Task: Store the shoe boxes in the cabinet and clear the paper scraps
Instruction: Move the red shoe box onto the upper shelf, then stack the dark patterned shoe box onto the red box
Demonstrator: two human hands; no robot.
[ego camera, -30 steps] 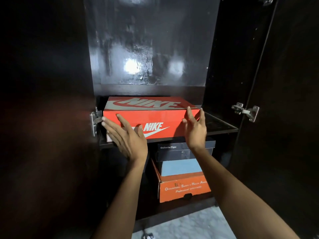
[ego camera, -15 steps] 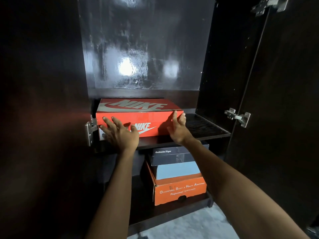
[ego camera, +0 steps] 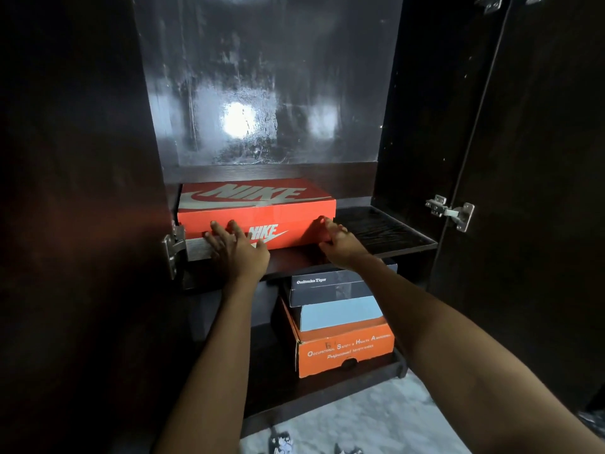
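A red Nike shoe box (ego camera: 258, 204) lies on the middle shelf (ego camera: 386, 231) of the dark cabinet, against the left wall. My left hand (ego camera: 235, 247) presses flat on the box's front face, fingers spread. At the box's front right corner rests my right hand (ego camera: 337, 239), its fingers curled on the edge. Below the shelf, a black Onitsuka Tiger box (ego camera: 330, 286) sits on a light blue box (ego camera: 340, 314), which sits on an orange safety-shoe box (ego camera: 347, 352).
The cabinet's right door (ego camera: 540, 191) stands open with a metal hinge (ego camera: 450, 211); another hinge (ego camera: 173, 250) is on the left side. Pale marble floor (ego camera: 376, 424) shows below, with small dark scraps (ego camera: 281, 442) near the cabinet's base.
The red box has slid back and left, deeper onto the shelf, with both hands staying on its front. My right fingers have curled onto the corner.
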